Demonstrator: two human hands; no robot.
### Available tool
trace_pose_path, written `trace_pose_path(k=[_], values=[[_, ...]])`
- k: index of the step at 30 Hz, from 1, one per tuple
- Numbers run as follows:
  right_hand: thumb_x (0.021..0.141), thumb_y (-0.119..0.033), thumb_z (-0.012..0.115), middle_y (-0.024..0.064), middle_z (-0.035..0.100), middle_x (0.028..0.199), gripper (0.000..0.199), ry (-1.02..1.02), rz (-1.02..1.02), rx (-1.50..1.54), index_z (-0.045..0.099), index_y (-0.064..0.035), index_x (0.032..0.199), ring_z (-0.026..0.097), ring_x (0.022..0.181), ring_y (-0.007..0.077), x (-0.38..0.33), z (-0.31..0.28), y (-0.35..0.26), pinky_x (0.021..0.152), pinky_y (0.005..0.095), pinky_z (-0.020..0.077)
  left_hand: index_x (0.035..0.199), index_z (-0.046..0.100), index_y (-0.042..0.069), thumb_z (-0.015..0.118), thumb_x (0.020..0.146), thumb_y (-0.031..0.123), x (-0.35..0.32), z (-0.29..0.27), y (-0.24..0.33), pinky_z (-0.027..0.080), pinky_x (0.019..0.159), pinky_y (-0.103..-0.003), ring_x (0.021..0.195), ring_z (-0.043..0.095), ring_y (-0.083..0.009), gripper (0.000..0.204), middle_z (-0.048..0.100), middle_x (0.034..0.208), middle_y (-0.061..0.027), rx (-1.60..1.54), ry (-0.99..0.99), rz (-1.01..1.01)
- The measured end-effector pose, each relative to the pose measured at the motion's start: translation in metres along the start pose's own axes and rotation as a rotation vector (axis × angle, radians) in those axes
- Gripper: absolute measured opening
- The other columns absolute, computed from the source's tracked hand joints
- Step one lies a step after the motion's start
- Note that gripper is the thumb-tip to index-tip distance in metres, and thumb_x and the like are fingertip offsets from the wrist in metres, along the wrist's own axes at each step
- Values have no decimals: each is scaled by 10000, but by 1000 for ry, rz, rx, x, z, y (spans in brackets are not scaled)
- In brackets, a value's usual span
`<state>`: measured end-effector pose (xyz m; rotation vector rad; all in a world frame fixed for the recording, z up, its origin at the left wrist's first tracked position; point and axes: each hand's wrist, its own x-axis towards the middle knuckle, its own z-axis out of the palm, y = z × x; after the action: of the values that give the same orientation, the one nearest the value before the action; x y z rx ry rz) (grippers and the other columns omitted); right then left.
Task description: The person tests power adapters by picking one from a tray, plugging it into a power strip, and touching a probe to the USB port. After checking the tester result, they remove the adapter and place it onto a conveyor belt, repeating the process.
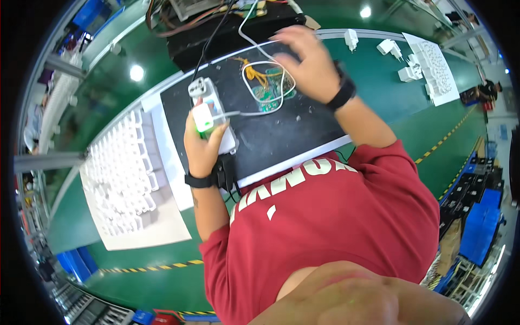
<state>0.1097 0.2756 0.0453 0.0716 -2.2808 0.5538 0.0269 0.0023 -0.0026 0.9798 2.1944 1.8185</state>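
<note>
My left hand (203, 146) is closed around a white charger (203, 117) with a green light glowing at its lower edge. That charger sits over a white power strip (229, 142), which has another light-coloured plug at its far end. From the charger a white cable (259, 114) runs right and loops over a green circuit board (264, 102) with orange wires (253, 71). My right hand (309, 62) hovers beyond the board near the cable, thumb and fingers apart and slightly blurred. I see nothing held in it.
Many white charger pieces stand in rows on a sheet (173, 230) at left. Loose white chargers (388, 47) and a white tray of small parts (440, 76) lie at right. A black box (187, 49) with wires stands beyond the black mat (260, 149).
</note>
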Motion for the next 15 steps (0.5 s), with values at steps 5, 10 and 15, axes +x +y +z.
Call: trace_pose_path(k=[5,10,15], values=[[794,-492,619,175,589,1171,620,-38,826,-752,526,-98,1263,539,1128,347,-17,-54,181,933,453,443,1309,441,-32,728,739,54,0,1,-1,462,861,-290,1004,575,-168,644,586,1165,-121,-23,13,17],[760,-276,610,223,605,1149,652,-281,844,-640,430,-65,1350,604,1024,347,-20,-74,191,876,409,478,1336,405,-48,716,756,494,-1,-8,-5,347,1027,-376,1241,456,-270,853,492,1319,-179,-25,-100,29],[817,13,601,118,604,1130,636,-204,472,836,370,-65,1404,597,974,152,29,-45,66,813,267,489,1214,525,-52,444,955,179,18,-38,17,310,1062,-395,1259,452,-304,356,557,1240,-186,-73,225,222]])
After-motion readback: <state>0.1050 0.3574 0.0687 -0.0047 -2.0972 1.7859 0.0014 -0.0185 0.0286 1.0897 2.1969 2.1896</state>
